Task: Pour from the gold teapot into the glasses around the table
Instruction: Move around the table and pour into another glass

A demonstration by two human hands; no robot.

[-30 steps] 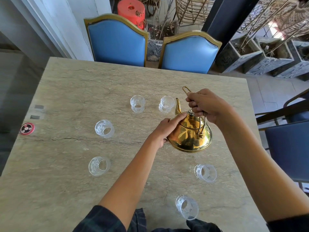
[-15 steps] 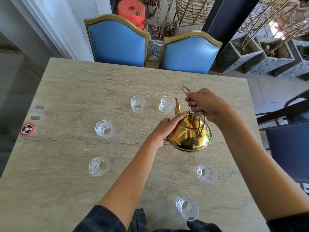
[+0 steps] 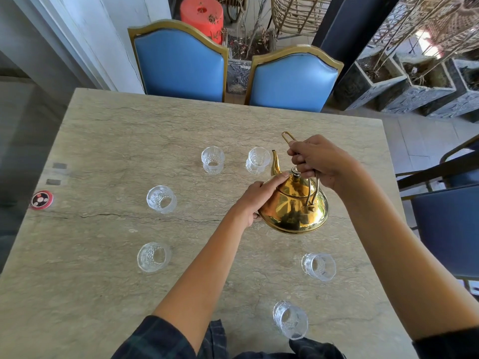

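The gold teapot [image 3: 293, 208] hangs above the marble table [image 3: 108, 141], tipped forward. Its spout points at the far right glass [image 3: 257, 160]. My right hand [image 3: 317, 160] grips the wire handle from above. My left hand [image 3: 259, 196] rests on the pot's left side, fingertips on the lid by the knob. Several clear patterned glasses ring the table: far left [image 3: 212, 160], left [image 3: 161, 199], near left [image 3: 154, 256], near right [image 3: 318, 266] and nearest [image 3: 290, 319]. I cannot tell whether liquid flows.
Two blue chairs with gold frames [image 3: 178, 60] [image 3: 293, 79] stand at the far edge. Another blue chair [image 3: 445, 226] sits on the right. A round red and black disc [image 3: 41, 199] lies near the left edge. Stone planters [image 3: 414, 84] stand beyond.
The teapot and both hands have barely shifted; the pot stays tipped toward the far right glass.
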